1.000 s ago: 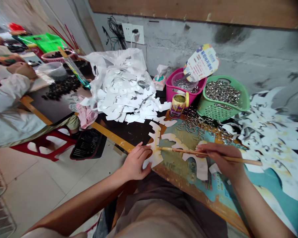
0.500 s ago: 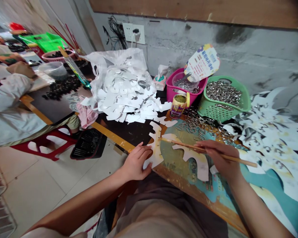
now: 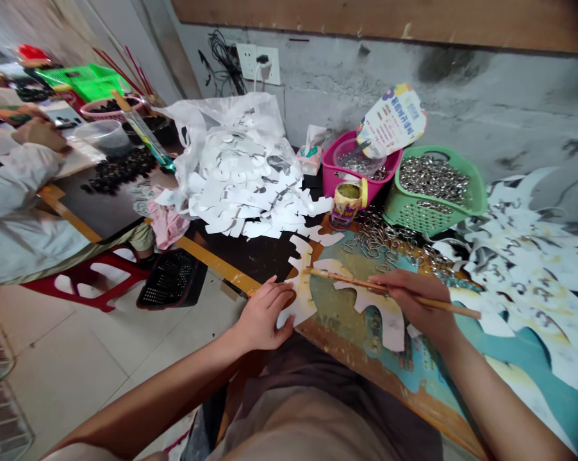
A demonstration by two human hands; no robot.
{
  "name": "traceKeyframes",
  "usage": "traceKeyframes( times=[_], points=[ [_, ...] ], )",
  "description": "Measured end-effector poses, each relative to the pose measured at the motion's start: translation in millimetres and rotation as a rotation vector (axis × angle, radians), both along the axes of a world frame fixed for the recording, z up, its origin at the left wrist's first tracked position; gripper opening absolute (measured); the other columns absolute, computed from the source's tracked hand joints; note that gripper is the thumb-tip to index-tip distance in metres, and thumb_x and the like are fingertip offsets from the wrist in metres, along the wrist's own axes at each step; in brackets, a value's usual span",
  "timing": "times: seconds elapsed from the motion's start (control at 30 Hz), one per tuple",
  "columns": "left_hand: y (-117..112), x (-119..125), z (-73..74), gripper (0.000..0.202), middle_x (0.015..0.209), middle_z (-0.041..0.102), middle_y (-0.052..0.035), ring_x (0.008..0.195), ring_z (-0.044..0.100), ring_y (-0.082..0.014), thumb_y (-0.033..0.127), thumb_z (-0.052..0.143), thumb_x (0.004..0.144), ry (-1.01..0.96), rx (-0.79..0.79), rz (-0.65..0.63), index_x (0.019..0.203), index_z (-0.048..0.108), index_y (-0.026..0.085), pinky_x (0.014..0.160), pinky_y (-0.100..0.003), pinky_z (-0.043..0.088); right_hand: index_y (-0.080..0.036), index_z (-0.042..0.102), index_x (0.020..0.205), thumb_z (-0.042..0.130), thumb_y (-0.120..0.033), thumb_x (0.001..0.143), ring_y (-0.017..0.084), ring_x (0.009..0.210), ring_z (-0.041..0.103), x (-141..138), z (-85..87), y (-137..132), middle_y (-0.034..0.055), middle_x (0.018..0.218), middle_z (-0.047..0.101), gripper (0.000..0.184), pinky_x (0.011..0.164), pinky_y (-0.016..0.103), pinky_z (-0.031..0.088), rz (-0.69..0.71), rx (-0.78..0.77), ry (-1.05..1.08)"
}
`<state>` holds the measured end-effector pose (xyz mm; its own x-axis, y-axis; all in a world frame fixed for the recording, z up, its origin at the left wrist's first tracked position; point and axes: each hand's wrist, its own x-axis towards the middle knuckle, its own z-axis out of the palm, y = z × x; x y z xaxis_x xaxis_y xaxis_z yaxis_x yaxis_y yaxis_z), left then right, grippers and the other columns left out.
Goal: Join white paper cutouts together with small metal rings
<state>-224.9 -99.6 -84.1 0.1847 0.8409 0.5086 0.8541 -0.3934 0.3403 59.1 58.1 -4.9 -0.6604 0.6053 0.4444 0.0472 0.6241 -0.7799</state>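
My left hand [image 3: 267, 314] rests with outstretched fingers on the left edge of a curved, notched white cut piece [image 3: 304, 296] marked with yellowish smears. My right hand [image 3: 421, 306] is closed around a long thin wooden brush [image 3: 351, 279]. Its tip touches or hovers just over the upper part of that piece; which one I cannot tell. Partly beneath the brush lies a second curved white piece [image 3: 389, 320], yellowed along its upper edge. A stained open can [image 3: 345, 206] with yellow residue stands behind them.
Loose metal rings [image 3: 378, 242] lie before a green basket [image 3: 436, 205] of metal parts and a pink basket [image 3: 332, 174]. White cutouts pile up in a plastic bag [image 3: 250, 182]; smeared pieces [image 3: 524, 256] overlap at right. Another person's hand [image 3: 41, 134] is at the far left.
My right hand and the brush have shifted slightly left, the tip moving a little over the white piece. My left hand stays in place.
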Motion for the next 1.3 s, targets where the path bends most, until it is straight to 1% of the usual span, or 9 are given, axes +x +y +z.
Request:
traceKeyframes(
  times=[0.17,0.3,0.47,0.57,0.73,0.97,1.13,1.2,1.3],
  points=[
    [-0.4,0.4,0.6,0.041,0.114,0.067,-0.0144,0.108,0.064,-0.0279,0.019,0.06,0.075,0.002,0.001,0.007,0.116,0.055,0.016,0.111,-0.054,0.043,-0.029,0.075,0.109,0.057,-0.017,0.093,0.021,0.087,0.074,-0.1,1.9,-1.5,0.0022,0.1,0.078,0.027,0.073,0.03,0.059,-0.098,0.085,0.027],
    [-0.1,0.3,0.3,0.041,0.113,0.068,-0.0143,0.109,0.064,-0.028,0.018,0.06,0.075,-0.01,0.005,0.002,0.116,0.056,0.016,0.111,-0.054,0.043,-0.029,0.074,0.111,0.056,-0.015,0.092,0.021,0.084,0.075,1.6,4.9,-1.3,0.0013,0.098,0.079,0.029,0.071,0.031,0.06,0.041,0.064,0.045],
    [0.5,0.5,0.9,0.041,0.113,0.068,-0.0147,0.108,0.065,-0.0279,0.019,0.061,0.076,-0.009,0.009,0.004,0.116,0.056,0.015,0.11,-0.053,0.043,-0.029,0.073,0.113,0.056,-0.014,0.092,0.022,0.086,0.075,-5.3,11.1,-5.4,0.0011,0.1,0.078,0.032,0.072,0.032,0.06,0.005,0.137,0.02],
    [0.5,0.3,1.0,0.041,0.114,0.068,-0.0155,0.109,0.065,-0.0281,0.019,0.061,0.076,-0.002,0.005,0.003,0.116,0.056,0.014,0.11,-0.054,0.043,-0.031,0.072,0.116,0.055,-0.013,0.092,0.021,0.088,0.075,-7.1,13.5,-8.0,0.0001,0.1,0.078,0.034,0.073,0.031,0.059,0.084,0.134,-0.017],
    [-0.3,0.5,1.2,0.041,0.115,0.067,-0.0159,0.111,0.064,-0.0281,0.021,0.061,0.077,0.016,-0.011,0.008,0.118,0.055,0.014,0.111,-0.053,0.043,-0.031,0.074,0.114,0.057,-0.011,0.09,0.02,0.087,0.075,1.3,14.7,-7.2,0.0003,0.1,0.078,0.036,0.072,0.029,0.061,-0.025,0.103,0.042],
    [-1.7,0.2,19.7,0.052,0.121,0.064,-0.0201,0.119,0.06,-0.0349,0.048,0.066,0.081,0.132,-0.157,-0.011,0.119,0.056,0.013,0.112,-0.059,0.039,-0.031,0.078,0.105,0.058,-0.014,0.09,0.019,0.079,0.077,9.0,11.7,-0.2,0.0001,0.092,0.079,0.03,0.066,0.026,0.063,-0.002,-0.024,0.076],
    [-0.5,-1.1,32.5,0.03,0.125,0.064,-0.018,0.12,0.06,-0.033,0.036,0.059,0.089,0.261,-0.203,-0.062,0.109,0.064,0.015,0.111,-0.054,0.043,-0.032,0.076,0.111,0.058,-0.013,0.091,0.018,0.084,0.076,9.9,4.7,0.4,-0.0002,0.099,0.079,0.033,0.072,0.026,0.063,-0.045,-0.033,0.075],
    [0.2,-1.3,32.1,0.021,0.123,0.067,-0.0161,0.117,0.062,-0.0315,0.029,0.056,0.09,0.289,-0.165,-0.067,0.102,0.065,0.015,0.108,-0.052,0.046,-0.032,0.076,0.11,0.058,-0.014,0.091,0.018,0.083,0.076,10.1,2.4,-0.2,-0.0003,0.097,0.079,0.032,0.072,0.026,0.063,-0.02,-0.048,0.062],
    [-0.1,-2.3,28.6,0.015,0.118,0.071,-0.0132,0.111,0.066,-0.0276,0.02,0.051,0.093,0.294,-0.091,-0.076,0.095,0.065,0.016,0.107,-0.049,0.049,-0.031,0.076,0.109,0.058,-0.013,0.091,0.017,0.083,0.076,9.6,0.6,-1.3,0.0004,0.097,0.079,0.032,0.072,0.025,0.063,-0.085,-0.07,0.043]
  ],
)
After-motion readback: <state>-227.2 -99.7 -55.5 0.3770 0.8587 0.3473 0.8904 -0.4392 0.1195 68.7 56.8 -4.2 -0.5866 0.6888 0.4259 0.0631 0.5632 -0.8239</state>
